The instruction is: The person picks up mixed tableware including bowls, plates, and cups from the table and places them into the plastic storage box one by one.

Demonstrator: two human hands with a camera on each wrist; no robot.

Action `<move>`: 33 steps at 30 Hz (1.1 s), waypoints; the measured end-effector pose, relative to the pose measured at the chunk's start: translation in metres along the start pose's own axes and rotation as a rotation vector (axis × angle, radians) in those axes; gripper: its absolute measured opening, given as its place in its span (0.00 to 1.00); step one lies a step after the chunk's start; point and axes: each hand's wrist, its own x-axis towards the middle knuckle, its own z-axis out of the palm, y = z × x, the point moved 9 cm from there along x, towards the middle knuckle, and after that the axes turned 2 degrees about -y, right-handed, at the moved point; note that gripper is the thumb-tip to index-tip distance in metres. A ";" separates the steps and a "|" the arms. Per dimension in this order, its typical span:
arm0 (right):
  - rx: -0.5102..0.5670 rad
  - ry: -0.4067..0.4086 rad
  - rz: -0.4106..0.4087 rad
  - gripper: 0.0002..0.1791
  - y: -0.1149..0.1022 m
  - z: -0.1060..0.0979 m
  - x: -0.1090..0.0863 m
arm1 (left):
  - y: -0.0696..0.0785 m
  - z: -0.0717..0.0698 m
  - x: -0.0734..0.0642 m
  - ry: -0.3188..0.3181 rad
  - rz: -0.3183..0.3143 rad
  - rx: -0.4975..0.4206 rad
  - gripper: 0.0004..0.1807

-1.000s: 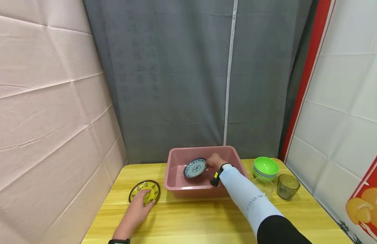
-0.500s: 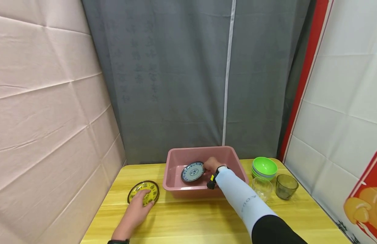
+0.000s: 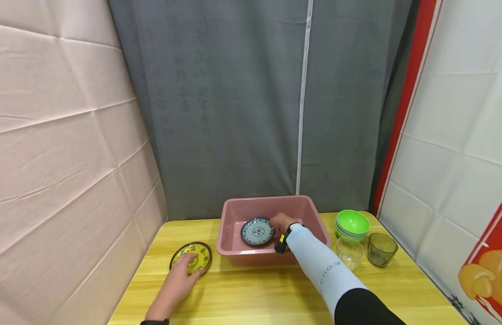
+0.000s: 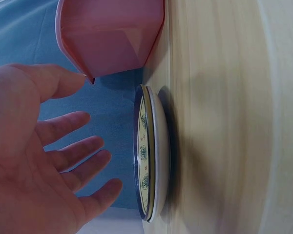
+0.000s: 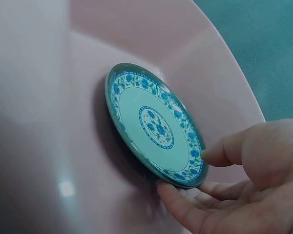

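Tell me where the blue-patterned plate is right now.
In the head view, the blue-patterned plate is inside the pink basin, just left of the right hand, which pinches its rim.

The head view looks forward and down from farthest back, the pink rectangular plastic tub [image 3: 259, 258] near five o'clock. The left wrist view looks from low and close, turned sideways, tub at eleven. The right wrist view looks inside, very near. All share it.
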 end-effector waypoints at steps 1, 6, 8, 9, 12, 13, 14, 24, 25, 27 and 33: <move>0.007 0.002 0.001 0.12 0.001 0.001 -0.001 | -0.001 0.000 0.000 -0.003 -0.001 0.000 0.29; 0.007 -0.004 0.006 0.16 0.005 0.003 -0.004 | -0.002 0.003 -0.001 -0.007 -0.002 -0.013 0.29; 0.004 -0.007 0.009 0.17 0.007 0.003 -0.003 | -0.001 0.003 0.000 -0.005 0.001 -0.015 0.29; 0.004 -0.008 0.014 0.17 0.008 0.003 -0.003 | -0.001 0.003 0.000 -0.004 0.002 -0.015 0.29; 0.004 -0.006 0.022 0.19 0.009 0.001 -0.003 | 0.001 0.003 0.001 -0.004 0.004 -0.006 0.29; 0.005 -0.008 0.020 0.20 0.008 0.001 -0.003 | 0.002 0.003 0.001 -0.004 0.004 -0.003 0.29; 0.016 -0.010 0.025 0.21 0.009 0.001 -0.004 | 0.002 0.003 0.001 -0.004 0.004 -0.002 0.29; 0.049 -0.035 0.034 0.25 0.005 -0.004 -0.011 | 0.004 0.001 -0.001 0.003 0.023 0.007 0.27; 0.036 -0.030 0.028 0.25 0.003 -0.006 -0.013 | 0.004 0.001 -0.001 0.000 0.021 0.008 0.27; 0.006 -0.022 0.000 0.25 -0.003 -0.010 -0.017 | 0.003 0.001 -0.002 -0.004 0.016 0.010 0.28; -0.100 0.023 -0.155 0.22 -0.022 -0.032 -0.052 | 0.005 0.001 -0.004 -0.006 0.021 -0.003 0.28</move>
